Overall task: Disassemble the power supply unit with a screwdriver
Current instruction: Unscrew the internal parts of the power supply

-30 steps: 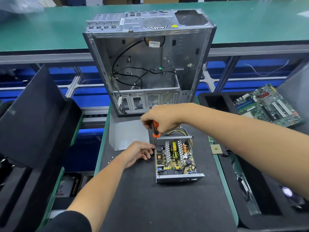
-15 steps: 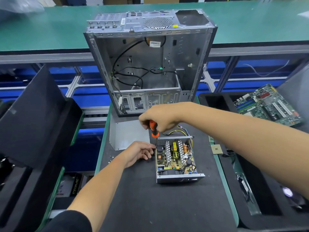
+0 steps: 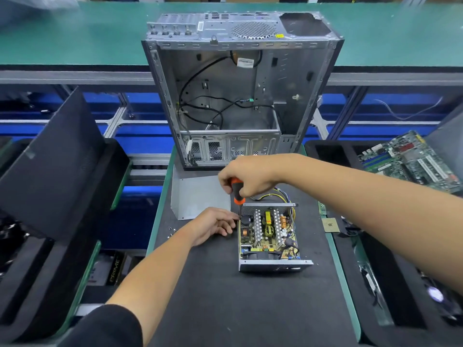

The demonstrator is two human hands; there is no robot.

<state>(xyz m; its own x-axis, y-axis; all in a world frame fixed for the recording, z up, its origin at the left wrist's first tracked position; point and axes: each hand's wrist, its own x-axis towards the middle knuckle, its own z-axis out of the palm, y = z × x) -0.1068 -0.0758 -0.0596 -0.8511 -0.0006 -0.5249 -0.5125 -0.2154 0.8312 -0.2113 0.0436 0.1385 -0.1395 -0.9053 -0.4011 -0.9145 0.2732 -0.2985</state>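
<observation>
Above the power supply unit (image 3: 269, 235), right grip (image 3: 246, 180) clasps the screwdriver (image 3: 237, 190); left grip (image 3: 215, 225) rests loosely curled beside it.

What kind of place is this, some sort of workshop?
Most likely a computer teardown or recycling line. An emptied computer case stands on the padded bench, a removed motherboard lies in a foam tray on the right, and the hands work on an opened power supply unit with a screwdriver.
</observation>
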